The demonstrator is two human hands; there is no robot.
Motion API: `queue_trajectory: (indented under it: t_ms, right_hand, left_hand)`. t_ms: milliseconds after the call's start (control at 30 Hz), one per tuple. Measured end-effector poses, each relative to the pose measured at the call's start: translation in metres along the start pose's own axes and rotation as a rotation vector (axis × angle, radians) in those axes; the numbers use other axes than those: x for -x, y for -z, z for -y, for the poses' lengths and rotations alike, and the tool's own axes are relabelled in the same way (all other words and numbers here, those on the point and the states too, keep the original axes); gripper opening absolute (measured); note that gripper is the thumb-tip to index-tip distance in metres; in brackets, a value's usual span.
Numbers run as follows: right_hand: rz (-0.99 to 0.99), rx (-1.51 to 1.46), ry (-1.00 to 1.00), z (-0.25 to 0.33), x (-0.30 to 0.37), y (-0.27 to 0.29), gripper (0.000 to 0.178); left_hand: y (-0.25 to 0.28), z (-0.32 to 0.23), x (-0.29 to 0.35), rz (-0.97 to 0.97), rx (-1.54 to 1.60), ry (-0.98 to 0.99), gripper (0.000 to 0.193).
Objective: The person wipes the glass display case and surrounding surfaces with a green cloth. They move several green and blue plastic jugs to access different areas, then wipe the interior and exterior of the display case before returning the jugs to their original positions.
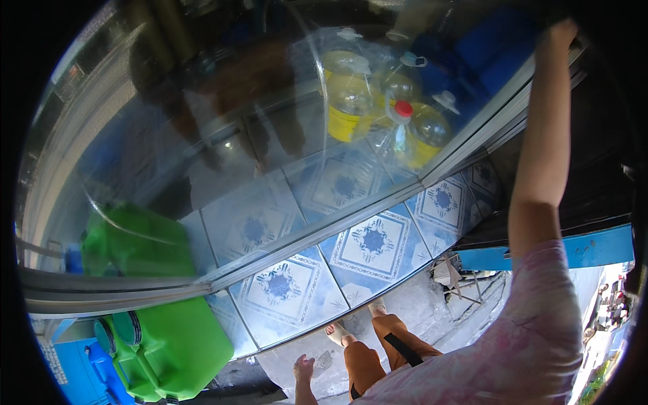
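Observation:
My right arm reaches up along the metal frame [466, 145] of a large glass pane [223, 128]. At its end, near the top right rim, my right hand [561, 32] looks closed beside the frame. What its fingers hold, if anything, is too dark and small to make out. My left hand [304, 366] hangs low by my left leg, loosely curled with fingers apart and nothing in it. Behind the glass stand several clear plastic jugs [349, 101] with yellow labels, and a bottle with a red cap [403, 109].
A ledge of blue and white patterned tiles [373, 241] runs under the pane. At the lower left a green jerrycan [179, 347] stands beside a blue container [101, 368]. My bare feet are on grey concrete [290, 381]. Rubble [447, 275] lies to the right, near a blue panel [574, 246].

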State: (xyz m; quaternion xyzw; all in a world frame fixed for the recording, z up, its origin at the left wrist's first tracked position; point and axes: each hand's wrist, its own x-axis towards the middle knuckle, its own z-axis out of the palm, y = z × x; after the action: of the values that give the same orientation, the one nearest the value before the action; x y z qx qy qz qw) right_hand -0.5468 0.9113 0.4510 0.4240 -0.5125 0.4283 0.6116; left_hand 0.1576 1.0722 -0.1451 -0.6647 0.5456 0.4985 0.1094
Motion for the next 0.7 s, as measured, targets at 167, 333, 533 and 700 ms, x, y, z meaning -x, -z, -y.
queue_trajectory:
  t_ms: [167, 333, 533, 700]
  right_hand:
    - [-0.323, -0.833, -1.165, 0.013, 0.302, 0.037, 0.059]
    - [-0.518, -0.792, -2.168, 0.132, 0.551, 0.073, 0.054]
    - [-0.460, -1.162, -2.016, 0.196, 0.400, 0.046, 0.051]
    - [-0.249, -0.718, -1.085, 0.143, 0.104, -0.006, 0.057]
  left_hand:
    - [0.013, -0.003, 0.010, -0.023, 0.041, -0.018, 0.058]
    - [0.024, 0.041, 0.024, -0.053, 0.029, 0.022, 0.057]
    - [0.022, 0.085, 0.025, -0.042, -0.166, 0.076, 0.056]
    - [0.022, 0.063, 0.015, -0.021, -0.071, 0.038, 0.055]
